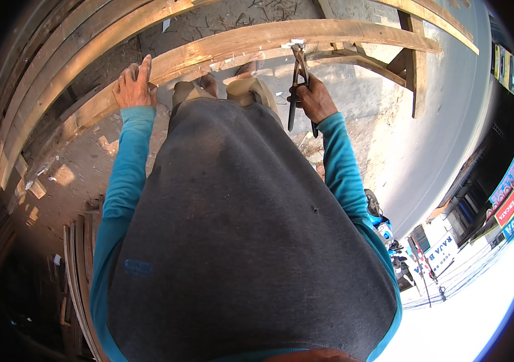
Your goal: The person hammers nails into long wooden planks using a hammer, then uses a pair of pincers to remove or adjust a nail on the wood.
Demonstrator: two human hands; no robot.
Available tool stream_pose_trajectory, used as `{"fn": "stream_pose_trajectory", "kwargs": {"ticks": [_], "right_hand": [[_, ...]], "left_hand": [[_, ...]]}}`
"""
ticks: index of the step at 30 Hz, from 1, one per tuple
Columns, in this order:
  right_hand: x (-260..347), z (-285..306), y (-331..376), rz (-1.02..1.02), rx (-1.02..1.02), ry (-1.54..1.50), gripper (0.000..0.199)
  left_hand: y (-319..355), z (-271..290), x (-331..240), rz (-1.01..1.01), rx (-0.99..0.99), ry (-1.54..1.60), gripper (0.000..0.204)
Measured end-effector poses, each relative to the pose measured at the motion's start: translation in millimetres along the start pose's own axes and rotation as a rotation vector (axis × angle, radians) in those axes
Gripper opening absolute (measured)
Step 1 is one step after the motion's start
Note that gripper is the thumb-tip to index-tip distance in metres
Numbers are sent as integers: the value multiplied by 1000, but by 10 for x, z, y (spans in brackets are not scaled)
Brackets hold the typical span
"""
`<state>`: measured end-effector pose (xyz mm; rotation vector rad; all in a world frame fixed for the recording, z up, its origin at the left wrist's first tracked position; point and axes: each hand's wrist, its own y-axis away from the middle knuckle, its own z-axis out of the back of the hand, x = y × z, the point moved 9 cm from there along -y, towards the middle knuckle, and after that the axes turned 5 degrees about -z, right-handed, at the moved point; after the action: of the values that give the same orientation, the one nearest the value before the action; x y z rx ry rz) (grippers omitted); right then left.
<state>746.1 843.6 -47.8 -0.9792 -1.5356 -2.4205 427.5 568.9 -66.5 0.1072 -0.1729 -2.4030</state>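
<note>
A long pale wooden plank (227, 45) runs across in front of me, bent by the lens, with whitish scraps along its near edge. My left hand (136, 87) rests on the plank's left part, fingers apart and one finger stretched out. My right hand (316, 99) is closed around the dark handles of a pair of pincers (299, 63). Its metal jaws point away from me and meet the plank's near edge beside a small white scrap (291, 44). Whether the jaws grip anything is too small to tell.
More wooden planks (46, 84) lie beyond and to the left. On the right a wooden upright (418, 72) joins the frame. Thin wood strips (76, 265) lie at lower left. Debris lies on the ground (227, 18). A motorcycle (374, 205) and signboards (513, 199) stand farther right.
</note>
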Motion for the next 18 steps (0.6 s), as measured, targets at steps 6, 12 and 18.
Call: {"fn": "stream_pose_trajectory", "kwargs": {"ticks": [6,12,18], "right_hand": [[44,39,18,-113,16,39,32],[31,362,-178,38,-31,438,30],[222,1246,-712,503,-55,1353,14]], "left_hand": [[9,-26,-10,-1,-16,51,93],[8,-28,5,41,57,3,95],[-142,-82,54,-37,74,-18,93]]}}
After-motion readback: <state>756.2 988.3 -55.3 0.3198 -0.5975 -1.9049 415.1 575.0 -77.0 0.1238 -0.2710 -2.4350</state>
